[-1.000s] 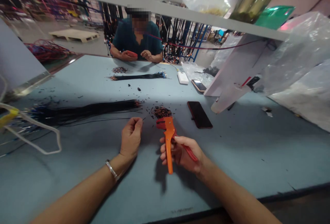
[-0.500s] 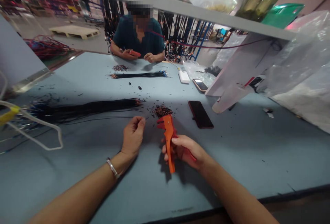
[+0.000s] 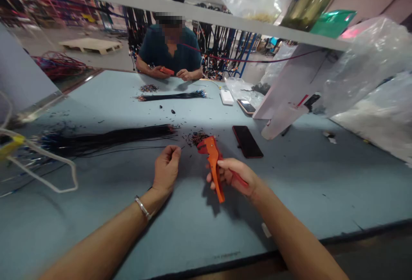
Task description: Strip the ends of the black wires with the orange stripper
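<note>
My left hand (image 3: 166,168) is closed in a pinch on a thin black wire (image 3: 128,147), whose short tip sticks out just right of the fingers. The wire runs left beside a long bundle of black wires (image 3: 112,137). In my right hand (image 3: 236,177) is an orange and red wire stripper (image 3: 214,162), its jaws pointing up and left. The jaws are apart from my left hand, over the near edge of a pile of small cut bits (image 3: 197,137).
A dark phone (image 3: 247,141) lies to the right of the pile. Farther back are a second wire bundle (image 3: 174,95), a white box (image 3: 227,97) and another phone (image 3: 246,106). A person (image 3: 170,52) sits opposite. A white looped cable (image 3: 72,172) is at the left.
My right hand has moved slightly up and to the right with the stripper, which has tilted more to the left. My left hand keeps its pinch in nearly the same place.
</note>
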Available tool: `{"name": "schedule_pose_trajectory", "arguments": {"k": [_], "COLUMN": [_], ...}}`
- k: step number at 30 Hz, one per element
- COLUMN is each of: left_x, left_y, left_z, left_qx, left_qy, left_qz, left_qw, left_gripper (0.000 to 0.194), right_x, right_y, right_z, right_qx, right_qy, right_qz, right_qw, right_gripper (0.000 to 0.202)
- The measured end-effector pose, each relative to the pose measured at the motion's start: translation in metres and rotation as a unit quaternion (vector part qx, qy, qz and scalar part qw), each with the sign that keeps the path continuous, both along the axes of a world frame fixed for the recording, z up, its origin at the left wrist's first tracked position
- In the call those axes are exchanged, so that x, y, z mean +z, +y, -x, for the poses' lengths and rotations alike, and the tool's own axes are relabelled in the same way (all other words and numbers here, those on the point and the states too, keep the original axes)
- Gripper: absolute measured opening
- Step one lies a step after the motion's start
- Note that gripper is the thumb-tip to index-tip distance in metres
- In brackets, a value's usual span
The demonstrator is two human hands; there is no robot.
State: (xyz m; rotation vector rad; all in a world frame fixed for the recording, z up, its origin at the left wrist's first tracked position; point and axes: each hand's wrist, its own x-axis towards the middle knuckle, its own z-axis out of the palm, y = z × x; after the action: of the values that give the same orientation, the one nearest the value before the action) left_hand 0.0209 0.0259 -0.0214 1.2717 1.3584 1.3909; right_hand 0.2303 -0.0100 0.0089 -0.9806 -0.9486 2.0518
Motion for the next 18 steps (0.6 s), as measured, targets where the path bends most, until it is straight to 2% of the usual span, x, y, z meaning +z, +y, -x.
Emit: {"name": "schedule_pose_trajectory", "arguments": {"k": [2,5,8,12,18], "left_x": [-0.001,0.0,0.002,0.005,0.002], "left_y": [0.0,0.0,-0.001,-0.001,0.0], "left_z": [0.0,-0.001,-0.002,-0.002,-0.002], "left_qx": [0.01,0.02,0.017,0.018,0.015], "left_qy": [-0.001,-0.006,-0.009,-0.009,0.004], "left_qz": [-0.001,-0.006,-0.005,0.002,-0.003], "left_qw": [1.0,1.0,1.0,1.0,1.0], "left_gripper": [0.022,0.022,0.021,0.021,0.022], "right_x": [-0.003,-0.009,-0.011,-0.007,-0.006], "right_y": [-0.003,0.0,0.006,0.004,-0.004], "right_z": [0.004,0.013,0.018,0.015,0.022], "right_qx": [0.05,0.095,0.061,-0.025,0.035], "right_qy": [0.009,0.042,0.08,0.08,0.07], "right_qz": [0.007,0.078,0.143,0.118,0.14], "right_qw": [0.999,0.992,0.985,0.989,0.987], "right_gripper": [0.029,0.032,0.036,0.033,0.035]}}
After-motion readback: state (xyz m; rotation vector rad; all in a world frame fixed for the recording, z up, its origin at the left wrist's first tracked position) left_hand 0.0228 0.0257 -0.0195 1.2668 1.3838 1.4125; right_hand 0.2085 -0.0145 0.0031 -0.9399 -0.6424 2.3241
